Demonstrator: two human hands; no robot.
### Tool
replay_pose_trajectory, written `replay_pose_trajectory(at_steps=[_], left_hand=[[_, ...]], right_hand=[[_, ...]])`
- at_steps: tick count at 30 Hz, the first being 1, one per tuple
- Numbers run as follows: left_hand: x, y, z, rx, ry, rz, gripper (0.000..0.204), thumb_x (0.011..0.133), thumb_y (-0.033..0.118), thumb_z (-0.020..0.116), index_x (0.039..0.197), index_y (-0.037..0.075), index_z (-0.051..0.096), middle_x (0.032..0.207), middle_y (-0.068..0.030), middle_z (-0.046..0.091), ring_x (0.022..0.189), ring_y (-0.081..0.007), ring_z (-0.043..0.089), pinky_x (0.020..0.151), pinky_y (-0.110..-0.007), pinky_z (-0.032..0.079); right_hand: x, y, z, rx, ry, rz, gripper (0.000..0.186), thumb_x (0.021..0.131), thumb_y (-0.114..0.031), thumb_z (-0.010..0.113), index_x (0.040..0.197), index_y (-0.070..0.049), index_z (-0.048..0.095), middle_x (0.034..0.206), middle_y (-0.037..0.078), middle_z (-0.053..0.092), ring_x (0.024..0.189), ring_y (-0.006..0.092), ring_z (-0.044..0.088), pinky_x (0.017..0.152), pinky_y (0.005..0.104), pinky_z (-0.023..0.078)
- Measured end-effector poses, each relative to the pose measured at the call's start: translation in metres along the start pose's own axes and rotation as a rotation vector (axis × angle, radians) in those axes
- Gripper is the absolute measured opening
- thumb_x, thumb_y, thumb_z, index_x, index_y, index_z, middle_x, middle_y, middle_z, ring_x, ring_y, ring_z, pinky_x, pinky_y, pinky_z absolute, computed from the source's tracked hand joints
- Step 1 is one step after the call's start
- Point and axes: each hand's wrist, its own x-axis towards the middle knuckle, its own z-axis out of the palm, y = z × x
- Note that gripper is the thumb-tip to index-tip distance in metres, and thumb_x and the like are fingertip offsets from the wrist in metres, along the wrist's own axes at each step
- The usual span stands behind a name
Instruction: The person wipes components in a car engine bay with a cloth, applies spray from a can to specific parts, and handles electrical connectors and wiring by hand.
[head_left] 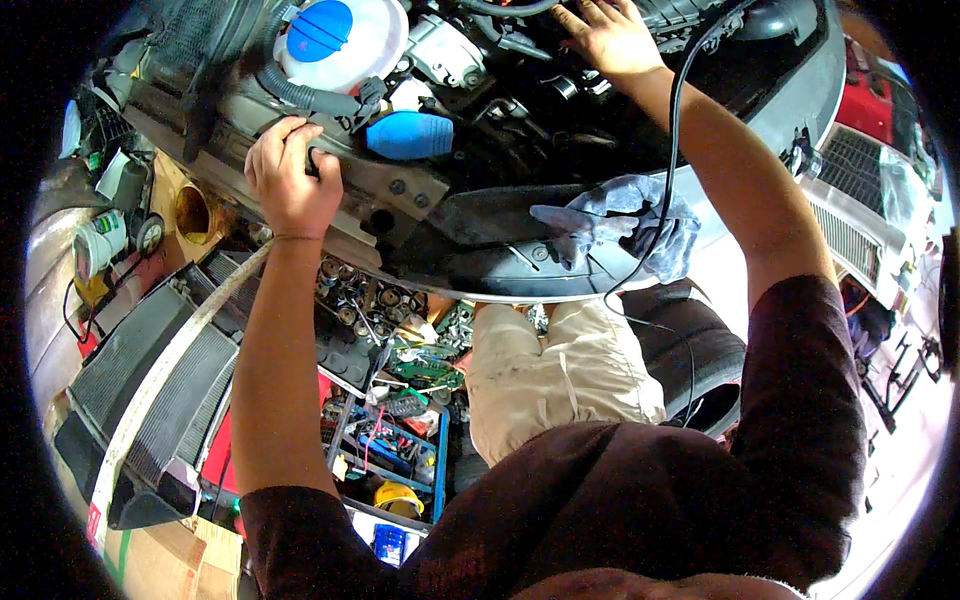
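At far left, a black finned radiator (150, 390) leans beside a red tool tray of sockets (365, 300). Above it, the left hand (292, 175) rests on the grey metal front crossmember (400, 190) of the engine bay, fingers curled closed around a small dark part at its edge; what that part is cannot be told. Just right of the hand lie a blue cylindrical plastic fitting (410, 135) and a white coolant reservoir with a blue round cap (335, 35). A grey crumpled cloth (620, 220) lies on the bumper, crossed by a black cable (672, 150). At upper right, the right hand (605, 35) lies flat, fingers spread, on black engine components (520, 90), holding nothing.
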Motion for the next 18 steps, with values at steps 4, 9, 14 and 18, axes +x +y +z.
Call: replay_pose_trajectory(at_steps=[4, 9, 14, 18], left_hand=[[-0.002, -0.003, 0.001, -0.018, 0.005, -0.022, 0.024, 0.076, 0.013, 0.065, 0.097, 0.010, 0.076, 0.117, -0.0052, 0.070, 0.112, -0.0299, 0.064, 0.105, -0.045, 0.044], [0.000, -0.002, 0.002, -0.058, 0.010, -0.016, 0.024, 0.075, 0.011, 0.066, 0.097, 0.011, 0.075, 0.116, -0.0056, 0.069, 0.111, -0.0308, 0.064, 0.102, -0.047, 0.046], [0.000, -0.004, 0.001, -0.054, 0.011, 0.024, 0.024, 0.074, 0.011, 0.066, 0.098, 0.012, 0.071, 0.116, -0.0065, 0.067, 0.109, -0.0314, 0.063, 0.100, -0.048, 0.046], [-0.006, -0.009, 0.003, -0.075, -0.011, 0.016, 0.024, 0.075, 0.012, 0.067, 0.099, 0.012, 0.072, 0.117, -0.0062, 0.067, 0.112, -0.0319, 0.062, 0.102, -0.049, 0.044]], right_hand=[[-0.002, -0.016, 0.001, 0.061, 0.040, 0.145, 0.051, 0.084, -0.032, 0.076, 0.129, -0.012, 0.067, 0.128, 0.015, 0.066, 0.120, 0.0338, 0.061, 0.106, 0.0506, 0.041], [-0.004, -0.041, 0.004, 0.178, 0.155, 0.422, 0.054, 0.078, -0.033, 0.083, 0.125, -0.013, 0.066, 0.130, 0.016, 0.063, 0.125, 0.0374, 0.055, 0.108, 0.0532, 0.037], [0.014, -0.073, 0.022, 0.066, 0.162, 0.796, 0.065, 0.071, -0.041, 0.087, 0.118, -0.004, 0.061, 0.118, 0.016, 0.058, 0.120, 0.0396, 0.051, 0.107, 0.0532, 0.036], [0.024, -0.077, -0.003, -0.010, 0.112, 0.724, 0.074, 0.072, -0.040, 0.087, 0.126, -0.001, 0.055, 0.117, 0.017, 0.057, 0.120, 0.0392, 0.051, 0.103, 0.0536, 0.038]])
